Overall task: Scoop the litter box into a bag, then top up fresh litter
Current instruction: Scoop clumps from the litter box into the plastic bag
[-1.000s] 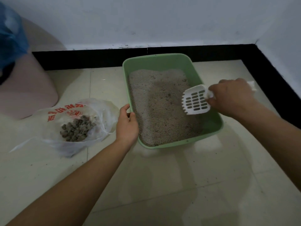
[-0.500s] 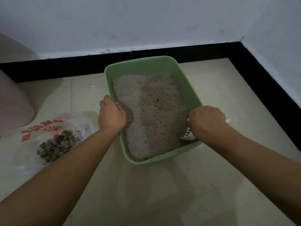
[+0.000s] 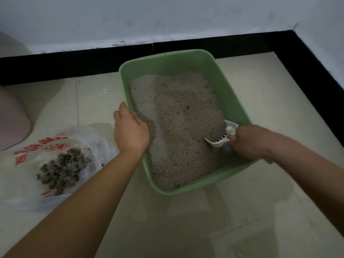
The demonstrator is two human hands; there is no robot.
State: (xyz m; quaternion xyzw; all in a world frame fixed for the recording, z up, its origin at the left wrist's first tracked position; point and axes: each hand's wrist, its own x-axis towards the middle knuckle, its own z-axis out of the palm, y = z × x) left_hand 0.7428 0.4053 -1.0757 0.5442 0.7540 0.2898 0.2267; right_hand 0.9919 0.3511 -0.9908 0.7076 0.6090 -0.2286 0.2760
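Fingers [image 3: 237,140] of the right hand [image 3: 251,142] are clenching the white scoop [image 3: 222,135], no longer lifted but digging into litter [image 3: 178,118] just ahead of them: another pass is starting. Left hand [image 3: 130,133] is gripping the litter box [image 3: 186,55] rim, with the bag [image 3: 24,183] lying to its left.

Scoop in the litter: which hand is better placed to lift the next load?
Right. The right hand grips the white scoop, its blade dug into the litter. The left hand holds the left rim of the litter box, steadying it.
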